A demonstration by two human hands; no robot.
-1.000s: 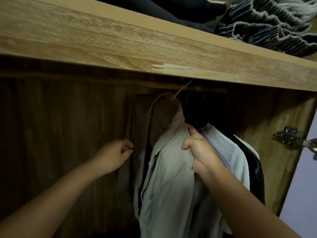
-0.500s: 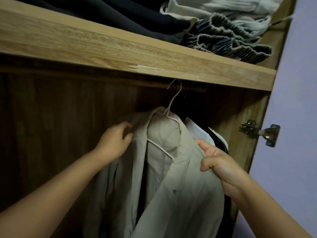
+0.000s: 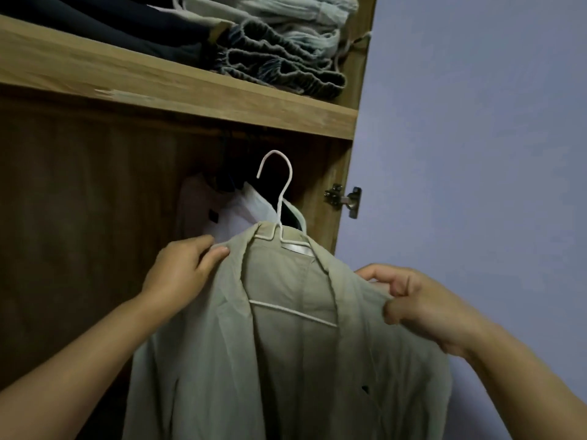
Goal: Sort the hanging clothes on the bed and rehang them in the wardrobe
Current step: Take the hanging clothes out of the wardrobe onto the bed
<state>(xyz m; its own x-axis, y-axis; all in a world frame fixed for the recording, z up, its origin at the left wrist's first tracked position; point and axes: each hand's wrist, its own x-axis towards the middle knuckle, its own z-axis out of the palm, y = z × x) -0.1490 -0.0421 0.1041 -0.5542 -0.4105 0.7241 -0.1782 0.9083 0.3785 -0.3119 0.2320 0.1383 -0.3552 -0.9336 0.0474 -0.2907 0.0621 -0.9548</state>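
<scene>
A beige shirt (image 3: 286, 360) hangs on a white wire hanger (image 3: 279, 198) in front of the open wardrobe. The hanger's hook is free in the air, below the shelf and off the rail. My left hand (image 3: 181, 274) pinches the shirt's left shoulder. My right hand (image 3: 422, 306) grips the right shoulder. Behind the shirt, a white garment (image 3: 232, 214) and dark clothes (image 3: 228, 179) hang inside the wardrobe. The rail itself is lost in shadow.
A wooden shelf (image 3: 178, 93) runs above the hanging space, stacked with folded dark and striped clothes (image 3: 273, 61). A metal door hinge (image 3: 344, 200) sticks out on the wardrobe's right side panel. A pale purple wall (image 3: 476, 138) fills the right.
The beige shirt and its hanger have come off the rail and out towards me. Both hands moved from the hanging clothes to the shirt's shoulders, and my view has swung right.
</scene>
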